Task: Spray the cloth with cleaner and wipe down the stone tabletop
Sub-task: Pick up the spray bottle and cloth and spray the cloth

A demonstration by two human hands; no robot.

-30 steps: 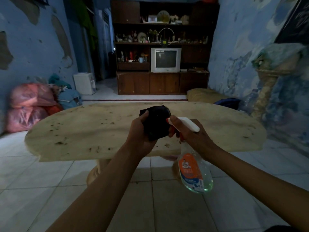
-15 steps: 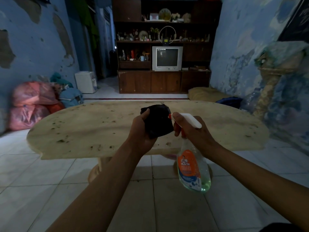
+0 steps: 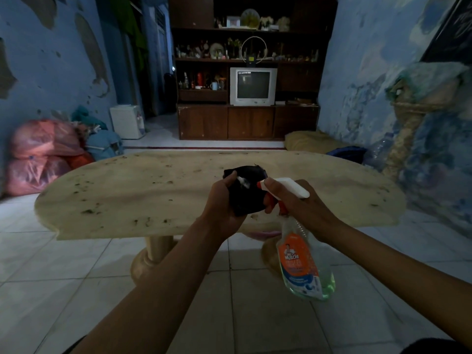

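Note:
My left hand holds a bunched black cloth above the near edge of the stone tabletop. A white patch of foam sits on the cloth's face. My right hand grips a clear spray bottle with an orange label, a white head and a red trigger. The nozzle points left at the cloth from a finger's width away, and my fingers are wrapped on the trigger. The beige oval tabletop is speckled with dark dirt spots, mostly on its left half.
The table stands on two stone pedestals over pale floor tiles. Red sacks lie against the left wall. A dark cabinet with a television fills the far wall. A cushion and a stone figure are at the right.
White foam has appeared on the black cloth where the nozzle points. Both hands have stayed together over the table's near edge, with only a slight shift of view.

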